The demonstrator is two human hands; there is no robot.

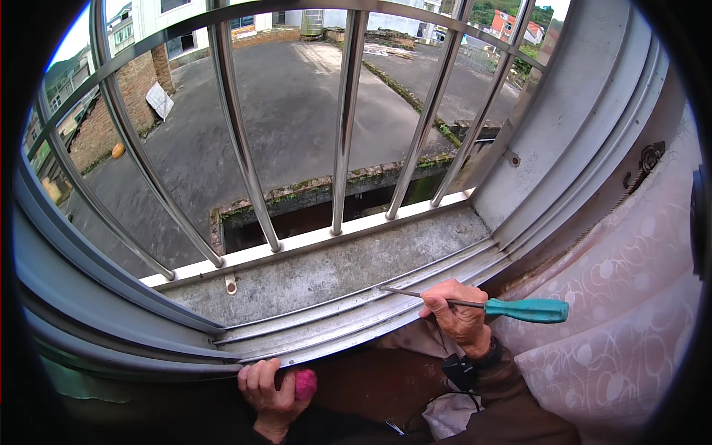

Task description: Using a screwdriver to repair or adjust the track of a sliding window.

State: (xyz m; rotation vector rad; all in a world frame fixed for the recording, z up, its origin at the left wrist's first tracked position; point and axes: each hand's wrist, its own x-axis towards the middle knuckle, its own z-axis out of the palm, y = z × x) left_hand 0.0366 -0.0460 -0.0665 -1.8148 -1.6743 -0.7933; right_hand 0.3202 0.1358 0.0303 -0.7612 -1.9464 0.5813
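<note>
My right hand [461,319] is closed around the metal shaft of a screwdriver [530,311]. Its teal handle sticks out to the right, free of my fingers. The thin tip points left and lies at the raised rail of the window track [326,331]; whether it touches the metal I cannot tell. My left hand [268,393] rests at the near edge of the track, fingers bent over the rim. Between its thumb and fingers sits a bright pink wad [305,384], perhaps a scrubber or cloth, partly hidden by the hand.
Upright steel bars [347,126] stand beyond the grey stone sill [326,271]. A sliding window frame [111,274] fills the left side. A pale patterned curtain [615,348] hangs at the right. Outside lies a flat grey roof [289,111].
</note>
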